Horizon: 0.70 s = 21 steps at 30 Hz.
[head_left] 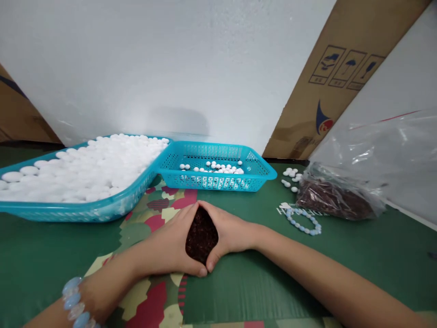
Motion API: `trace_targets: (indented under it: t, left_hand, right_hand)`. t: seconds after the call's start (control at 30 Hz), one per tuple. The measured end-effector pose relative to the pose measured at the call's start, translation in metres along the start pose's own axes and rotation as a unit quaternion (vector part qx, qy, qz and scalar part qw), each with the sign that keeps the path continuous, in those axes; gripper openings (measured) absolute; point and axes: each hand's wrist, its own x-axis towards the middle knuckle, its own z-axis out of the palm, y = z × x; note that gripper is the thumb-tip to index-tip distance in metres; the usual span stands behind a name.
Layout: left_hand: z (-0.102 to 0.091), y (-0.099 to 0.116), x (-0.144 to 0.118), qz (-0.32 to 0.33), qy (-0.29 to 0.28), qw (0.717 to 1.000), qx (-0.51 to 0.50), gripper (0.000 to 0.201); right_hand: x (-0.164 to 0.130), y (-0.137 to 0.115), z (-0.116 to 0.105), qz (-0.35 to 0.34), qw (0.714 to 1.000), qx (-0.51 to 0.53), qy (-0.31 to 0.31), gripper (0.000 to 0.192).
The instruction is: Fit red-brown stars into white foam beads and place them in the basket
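Toward the near edge of the table [252, 289], the left hand [172, 241] and right hand [234, 230] form a snug grip around a brown clump [201, 237], fingertips meeting. Beyond the back edge, a carton [303, 114] shows handling symbols [348, 67] and a blue-and-red logo [322, 119], its small characters [337, 84] unreadable; white lettering [282, 211] beside the bag [336, 198] begins with H, partly covered.

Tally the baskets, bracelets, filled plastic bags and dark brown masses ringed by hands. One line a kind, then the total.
Blue baskets: 2 (large, small)
Bead bracelets: 2 (worn, lying on the table)
Filled plastic bag: 1
Dark brown mass between left hand and right hand: 1
Total: 6
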Motion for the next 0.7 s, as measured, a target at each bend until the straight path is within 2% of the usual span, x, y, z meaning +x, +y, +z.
trace_targets:
  t: [0.17,0.4,0.7]
  left_hand:
    - [0.0026,-0.0012,0.0009,-0.006,0.001,1.000,-0.004,0.059]
    - [0.0029,-0.0004,0.0025,0.004,-0.005,1.000,-0.007,0.057]
    - [0.0020,-0.0022,0.0021,0.002,-0.008,1.000,-0.008,0.058]
  right_hand:
    - [0.0003,0.0007,0.0011,-0.024,1.000,0.006,0.015,0.089]
    - [0.0000,-0.0029,-0.0006,-0.032,0.999,0.016,0.000,0.084]
    - [0.0003,-0.0008,-0.0003,-0.080,0.996,0.022,0.013,0.080]
